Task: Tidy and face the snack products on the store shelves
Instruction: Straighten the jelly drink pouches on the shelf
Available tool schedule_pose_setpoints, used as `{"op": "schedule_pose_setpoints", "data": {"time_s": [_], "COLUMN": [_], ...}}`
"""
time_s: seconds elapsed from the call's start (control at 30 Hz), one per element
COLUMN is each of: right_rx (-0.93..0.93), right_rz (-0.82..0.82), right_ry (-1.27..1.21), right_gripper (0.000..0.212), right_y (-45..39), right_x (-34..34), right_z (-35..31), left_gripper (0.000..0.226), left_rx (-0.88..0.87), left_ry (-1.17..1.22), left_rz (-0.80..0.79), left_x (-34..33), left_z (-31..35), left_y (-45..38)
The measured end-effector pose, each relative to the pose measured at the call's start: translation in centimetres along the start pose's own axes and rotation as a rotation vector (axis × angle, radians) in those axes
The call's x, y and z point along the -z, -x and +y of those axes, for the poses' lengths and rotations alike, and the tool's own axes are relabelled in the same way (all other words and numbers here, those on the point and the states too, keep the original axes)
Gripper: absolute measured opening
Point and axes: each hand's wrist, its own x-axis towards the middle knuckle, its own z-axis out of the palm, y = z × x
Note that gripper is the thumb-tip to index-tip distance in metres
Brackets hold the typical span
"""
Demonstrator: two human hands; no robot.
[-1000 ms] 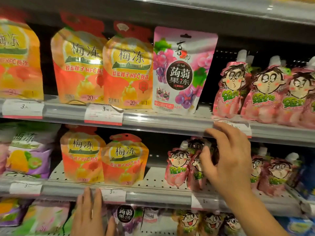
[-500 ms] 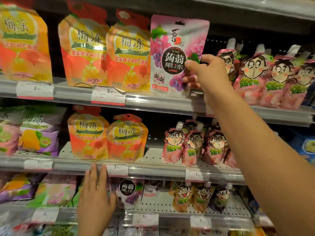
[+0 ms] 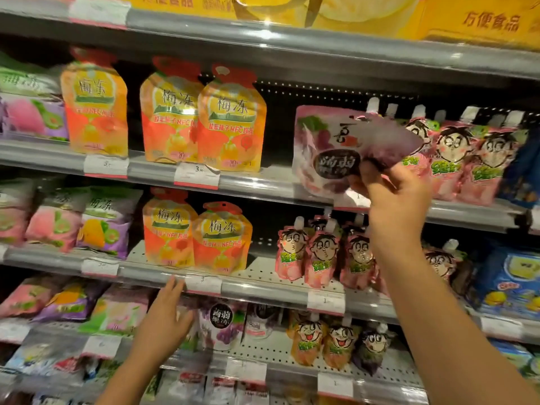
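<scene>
My right hand [image 3: 391,194] grips a pink grape jelly bag [image 3: 336,147] by its lower right part; the bag is blurred, tilted and held in front of the upper shelf, beside the pink cartoon-face pouches [image 3: 455,162]. Left of it on that shelf stand orange plum jelly pouches [image 3: 230,127]. My left hand [image 3: 168,314] reaches low with straight fingers touching the rail of the middle shelf [image 3: 263,289], just above a matching grape jelly bag [image 3: 220,325] on the lower shelf.
The middle shelf carries two orange pouches [image 3: 195,235] and pink cartoon pouches [image 3: 321,258]. Orange cartoon pouches [image 3: 336,343] sit lower right. Pastel fruit bags [image 3: 79,223] fill the left side, blue packs [image 3: 508,282] the right. Price tags [image 3: 196,176] line the rails.
My right hand rose from the middle shelf, took the pink grape bag on the upper shelf and pulled it rightward and outward. The left hand stayed at the middle rail.
</scene>
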Motion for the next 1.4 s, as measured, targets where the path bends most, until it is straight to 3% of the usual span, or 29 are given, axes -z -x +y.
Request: {"op": "schedule_pose_setpoints", "data": {"time_s": [0.07,0.17,0.23,0.33,0.43,0.47,0.5,0.57,0.7,0.83,0.9,1.03,1.13,1.27,1.4], "right_rx": [-0.035,-0.205,-0.401,-0.689,-0.867,-0.872,-0.899,-0.946,-0.987,-1.038,-1.037,-1.009,-1.0,-0.946,-0.972], "right_rz": [-0.003,-0.164,-0.235,-0.165,-0.191,-0.163,-0.09,0.027,0.144,0.32,0.36,0.331,0.309,0.277,0.199], "right_ry": [0.047,0.13,0.142,0.123,0.253,0.274,0.255,0.233,0.21,0.019,-0.071,-0.012,0.055,0.076,0.154], "right_gripper": [0.008,0.009,0.007,0.021,0.012,0.03,0.038,0.014,0.02,0.018,0.015,0.013,0.013,0.012,0.012], "right_y": [3.1,9.3,14.9,21.8,26.4,27.8,28.9,30.1,31.8,31.9,31.2,29.3,27.7,25.7,24.7], "right_x": [1.9,4.2,4.9,5.6,5.3,5.1,4.6,2.9,-1.1,-4.4,-5.4,-6.8,-7.3,-7.9,-8.0], "right_z": [0.6,2.9,5.4,9.1,11.0,12.0,12.1,12.2,14.1,15.6,15.7,15.5,16.3,18.4,21.5], "left_gripper": [0.06,0.032,0.018,0.015,0.014,0.013,0.018,0.041,0.061,0.067,0.051,0.005,0.018,0.018,0.033], "left_rx": [0.059,0.076,0.083,0.123,0.172,0.18,0.178,0.163,0.072,0.016,-0.018,-0.093,-0.126,-0.125,-0.023], "left_ry": [0.114,0.4,0.551,0.721,0.756,0.769,0.774,0.754,0.684,0.917,0.869,0.631,0.383,0.314,0.239], "left_rz": [0.036,0.047,-0.05,-0.267,-0.416,-0.442,-0.463,-0.512,-0.617,-0.721,-0.699,-0.576,-0.5,-0.384,-0.33], "left_x": [0.8,1.1,-0.2,-3.3,-6.0,-6.4,-6.7,-7.1,-7.6,-6.8,-7.2,-8.2,-9.0,-9.3,-10.7], "left_z": [2.0,5.3,6.2,6.1,4.9,4.5,3.9,2.4,0.2,-0.1,-0.5,-0.3,0.5,2.0,2.3], "left_y": [1.5,4.6,6.4,8.4,9.3,9.5,9.7,9.7,8.6,6.4,4.8,1.6,-0.9,-3.1,-3.8]}}
